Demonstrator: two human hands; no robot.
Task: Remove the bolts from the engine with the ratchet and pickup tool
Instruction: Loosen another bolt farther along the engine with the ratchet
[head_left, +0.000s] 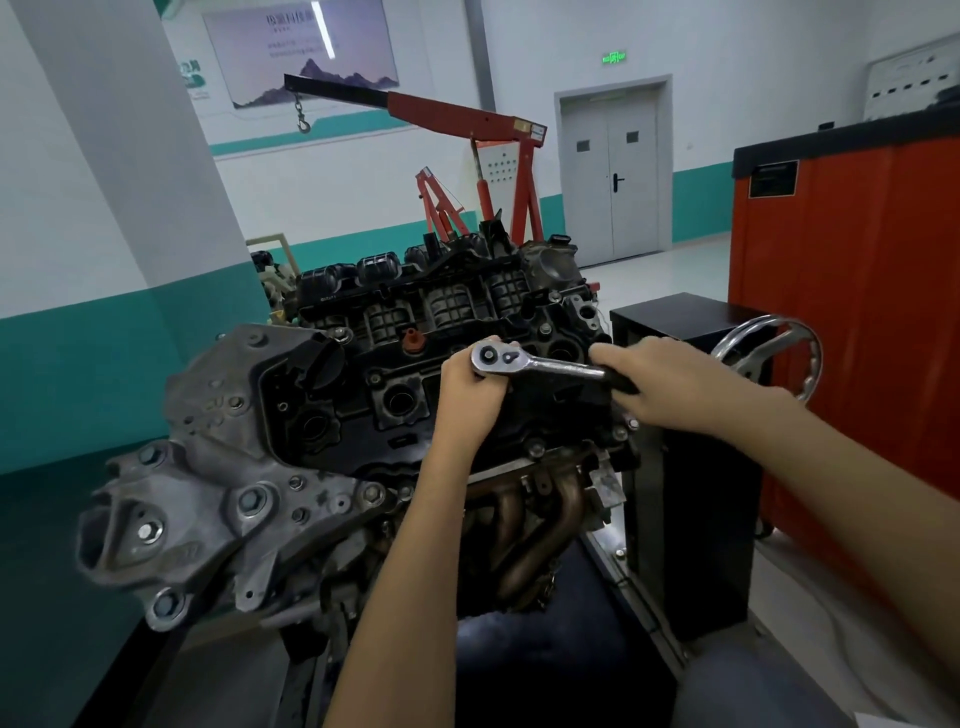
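Step in hand: we judge this to be the loosening of a bolt on top of the engine (311, 415), with the ratchet (540, 364) set over the black valve cover (395, 374). The left hand hides the socket and the bolt under it, so we cannot say how far it is backed out.
Left hand (470, 387): its fingers curl round the ratchet's head from below and steady it over the fastener.
Right hand (670, 382): it wraps the black handle end, placed to swing.
Ratchet: polished steel with a rounded head, a small switch lever and a slim shank running right into a dark grip. It lies about level across the near right part of the cover.
Bolts: we see several flanged hex heads seated along the cover's near edge, one bolt (536, 448) just above the exhaust manifold (540, 514).
Pickup tool: we do not find it in view.
Next move: we expect short swings of the handle with the head held square. The loose bolt then has to come up out of its recess, which calls for the pickup tool.
Engine surfaces: rough grey cast brackets at left, matt ribbed black plastic on top, round plug wells, and browned curved manifold pipes below.
Around: a spoked chrome handwheel (769, 358) sits near the right hand, a red hoist (467, 119) stands behind, and an orange-red cabinet (857, 312) is at right.
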